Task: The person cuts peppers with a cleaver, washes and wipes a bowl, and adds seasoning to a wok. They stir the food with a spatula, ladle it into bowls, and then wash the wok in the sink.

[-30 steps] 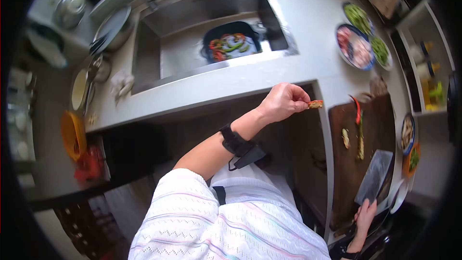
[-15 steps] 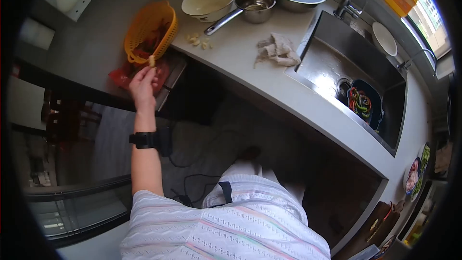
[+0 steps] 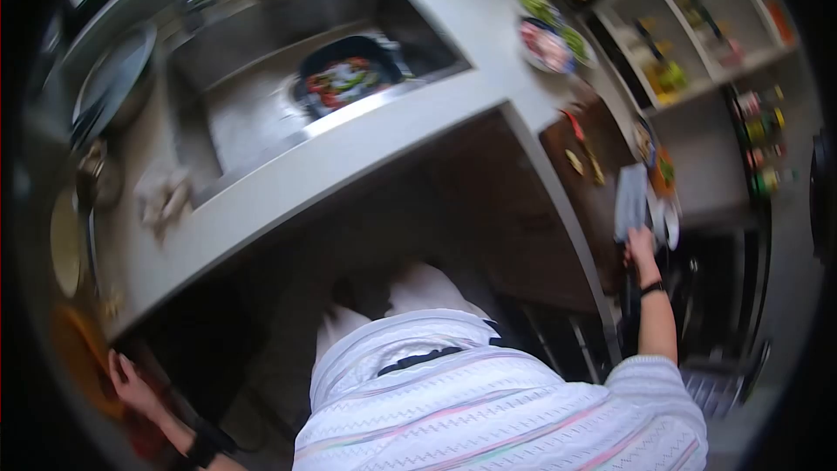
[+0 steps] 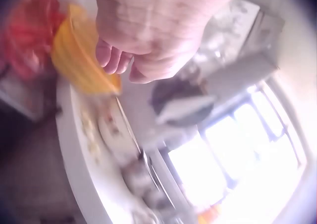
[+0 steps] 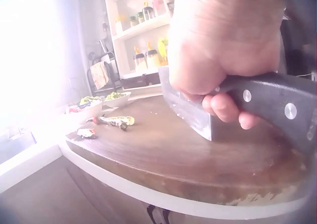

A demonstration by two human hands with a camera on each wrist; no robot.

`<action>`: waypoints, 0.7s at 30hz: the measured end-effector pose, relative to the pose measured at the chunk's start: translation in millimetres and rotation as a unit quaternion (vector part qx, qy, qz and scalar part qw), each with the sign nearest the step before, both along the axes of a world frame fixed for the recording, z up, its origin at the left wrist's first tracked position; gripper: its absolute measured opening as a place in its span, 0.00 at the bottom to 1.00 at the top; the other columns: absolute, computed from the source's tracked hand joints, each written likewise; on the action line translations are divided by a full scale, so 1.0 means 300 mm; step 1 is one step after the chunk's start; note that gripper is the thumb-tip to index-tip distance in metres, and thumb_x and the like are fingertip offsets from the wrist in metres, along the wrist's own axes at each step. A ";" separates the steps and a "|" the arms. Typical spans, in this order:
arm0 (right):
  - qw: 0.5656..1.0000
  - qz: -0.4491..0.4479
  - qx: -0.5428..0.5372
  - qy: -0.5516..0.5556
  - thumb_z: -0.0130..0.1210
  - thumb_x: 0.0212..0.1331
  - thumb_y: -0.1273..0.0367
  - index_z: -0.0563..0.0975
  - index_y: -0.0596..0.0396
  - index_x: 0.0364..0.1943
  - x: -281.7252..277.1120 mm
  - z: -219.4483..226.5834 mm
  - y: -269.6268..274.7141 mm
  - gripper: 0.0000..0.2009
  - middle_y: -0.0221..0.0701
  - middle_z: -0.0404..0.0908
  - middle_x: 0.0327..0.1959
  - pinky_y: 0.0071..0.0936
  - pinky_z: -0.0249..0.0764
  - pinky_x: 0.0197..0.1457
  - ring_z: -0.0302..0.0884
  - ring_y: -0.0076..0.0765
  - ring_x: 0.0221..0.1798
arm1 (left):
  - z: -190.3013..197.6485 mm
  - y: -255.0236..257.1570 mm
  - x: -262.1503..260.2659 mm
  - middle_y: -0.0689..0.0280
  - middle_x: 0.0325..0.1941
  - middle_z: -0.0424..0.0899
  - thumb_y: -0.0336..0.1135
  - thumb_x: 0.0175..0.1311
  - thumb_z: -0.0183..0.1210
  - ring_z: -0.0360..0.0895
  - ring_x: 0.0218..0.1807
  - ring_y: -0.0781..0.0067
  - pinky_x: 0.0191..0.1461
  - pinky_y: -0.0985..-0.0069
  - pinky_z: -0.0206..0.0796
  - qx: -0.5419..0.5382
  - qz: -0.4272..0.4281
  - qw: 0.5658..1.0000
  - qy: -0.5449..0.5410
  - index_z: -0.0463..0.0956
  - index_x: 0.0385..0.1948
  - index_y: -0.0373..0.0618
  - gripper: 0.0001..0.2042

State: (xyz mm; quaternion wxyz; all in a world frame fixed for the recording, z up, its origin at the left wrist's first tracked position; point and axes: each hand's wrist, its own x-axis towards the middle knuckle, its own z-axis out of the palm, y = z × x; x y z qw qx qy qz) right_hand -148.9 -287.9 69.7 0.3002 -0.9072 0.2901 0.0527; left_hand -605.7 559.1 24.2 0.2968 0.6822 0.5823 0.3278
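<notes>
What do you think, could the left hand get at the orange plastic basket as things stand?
Probably yes: the left hand looks open and empty right beside the orange plastic basket, and nothing seems to stand between them, though blur hides whether they touch.

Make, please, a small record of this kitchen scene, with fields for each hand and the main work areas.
Left hand: at the yellow basket; nothing visible in the fingers; contact unclear
Right hand: grips the black handle of the cleaver
Wooden cutting board: red chili and pale pieces on it
Sink: dark basin with red and green peppers
Counter: crumpled cloth left of the sink
Image quality: head and left wrist views blurred
</notes>
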 end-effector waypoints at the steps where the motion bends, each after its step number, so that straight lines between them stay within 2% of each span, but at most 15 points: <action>1: 1.000 0.004 0.016 -0.001 0.41 0.58 0.67 0.62 0.54 0.33 -0.010 0.016 0.024 0.06 0.30 0.61 0.10 0.33 0.60 0.07 0.59 0.30 0.07 | -0.051 -0.077 0.176 0.60 0.48 0.76 0.30 0.64 0.51 0.72 0.46 0.77 0.53 0.80 0.63 0.066 -0.131 0.989 -0.018 0.71 0.49 0.35 0.14; 2: 1.000 -0.012 -0.005 0.001 0.42 0.57 0.68 0.63 0.56 0.32 -0.009 0.035 0.056 0.06 0.31 0.62 0.11 0.33 0.61 0.07 0.60 0.30 0.07 | -0.077 -0.163 0.366 0.62 0.47 0.76 0.28 0.63 0.52 0.72 0.46 0.77 0.53 0.79 0.63 0.032 -0.217 0.974 -0.056 0.71 0.48 0.33 0.13; 3: 1.000 0.000 -0.020 0.006 0.42 0.57 0.69 0.62 0.59 0.32 -0.005 0.037 0.053 0.07 0.31 0.62 0.11 0.33 0.62 0.07 0.61 0.30 0.07 | -0.075 -0.278 0.557 0.64 0.44 0.76 0.27 0.62 0.52 0.71 0.44 0.78 0.50 0.81 0.63 -0.010 -0.310 0.948 -0.068 0.72 0.45 0.34 0.12; 4: 1.000 0.000 -0.011 0.004 0.42 0.57 0.69 0.62 0.60 0.31 -0.012 0.055 0.073 0.07 0.31 0.63 0.11 0.32 0.63 0.07 0.61 0.30 0.07 | -0.022 -0.439 0.751 0.66 0.37 0.74 0.24 0.61 0.51 0.69 0.40 0.81 0.42 0.85 0.63 -0.005 -0.398 0.916 -0.041 0.73 0.41 0.33 0.08; 7: 1.000 -0.013 0.017 0.009 0.42 0.57 0.70 0.63 0.63 0.31 -0.015 0.089 0.075 0.08 0.32 0.65 0.13 0.31 0.63 0.07 0.63 0.28 0.08 | 0.096 -0.851 1.196 0.65 0.32 0.75 0.20 0.56 0.54 0.71 0.28 0.79 0.30 0.83 0.63 0.055 -0.617 0.784 -0.040 0.76 0.35 0.38 0.07; 8: 0.999 -0.034 0.027 0.008 0.42 0.57 0.70 0.63 0.63 0.31 -0.019 0.090 0.063 0.08 0.32 0.65 0.13 0.31 0.63 0.07 0.63 0.28 0.08 | 0.095 -0.971 1.313 0.64 0.31 0.76 0.20 0.54 0.55 0.72 0.26 0.76 0.29 0.81 0.64 0.067 -0.661 0.746 -0.045 0.77 0.34 0.40 0.08; 10: 0.997 -0.009 0.082 -0.001 0.42 0.57 0.69 0.63 0.65 0.31 -0.026 0.091 0.042 0.09 0.33 0.66 0.14 0.29 0.63 0.07 0.64 0.27 0.09 | 0.118 -1.229 1.525 0.62 0.30 0.76 0.19 0.50 0.56 0.75 0.29 0.63 0.31 0.74 0.68 0.152 -0.737 0.651 -0.101 0.77 0.32 0.43 0.09; 11: 0.994 -0.033 0.104 -0.003 0.42 0.57 0.69 0.63 0.65 0.31 -0.035 0.062 0.006 0.09 0.33 0.66 0.14 0.29 0.63 0.07 0.64 0.27 0.09 | 0.149 -1.454 1.679 0.63 0.30 0.76 0.21 0.49 0.57 0.75 0.33 0.61 0.35 0.71 0.68 0.194 -0.783 0.580 -0.115 0.77 0.31 0.44 0.08; 13: 0.995 0.003 0.098 -0.012 0.42 0.58 0.69 0.63 0.65 0.31 -0.030 0.068 0.007 0.10 0.32 0.65 0.14 0.28 0.63 0.07 0.65 0.26 0.09 | 0.139 -1.648 1.798 0.62 0.33 0.76 0.23 0.50 0.57 0.75 0.37 0.60 0.40 0.71 0.68 0.220 -0.806 0.540 -0.102 0.78 0.30 0.44 0.07; 14: 0.994 0.009 0.105 -0.009 0.42 0.58 0.68 0.63 0.66 0.30 -0.032 0.069 -0.001 0.11 0.33 0.66 0.13 0.29 0.63 0.08 0.65 0.27 0.09 | 0.132 -1.720 1.843 0.62 0.36 0.76 0.24 0.48 0.57 0.73 0.42 0.59 0.44 0.69 0.67 0.220 -0.819 0.526 -0.069 0.77 0.34 0.45 0.10; 16: 0.994 0.027 0.107 -0.005 0.42 0.59 0.68 0.64 0.67 0.30 -0.031 0.078 -0.017 0.12 0.35 0.68 0.14 0.29 0.64 0.09 0.66 0.29 0.09 | 0.121 -1.822 1.903 0.62 0.37 0.76 0.24 0.47 0.57 0.73 0.44 0.58 0.46 0.69 0.67 0.248 -0.823 0.508 -0.051 0.76 0.37 0.45 0.13; 18: 0.993 0.023 0.120 0.000 0.42 0.59 0.68 0.64 0.67 0.30 -0.036 0.078 -0.029 0.12 0.36 0.68 0.14 0.29 0.64 0.10 0.67 0.29 0.10 | 0.102 -1.881 1.944 0.60 0.39 0.75 0.23 0.44 0.56 0.71 0.47 0.57 0.49 0.68 0.66 0.265 -0.836 0.480 -0.001 0.73 0.43 0.46 0.19; 21: 0.991 0.042 0.124 -0.008 0.42 0.60 0.68 0.65 0.68 0.30 -0.033 0.079 -0.047 0.12 0.38 0.70 0.15 0.30 0.66 0.11 0.68 0.32 0.10 | 0.077 -1.911 1.990 0.60 0.35 0.75 0.23 0.43 0.56 0.72 0.44 0.57 0.47 0.67 0.67 0.280 -0.847 0.451 0.032 0.74 0.40 0.45 0.17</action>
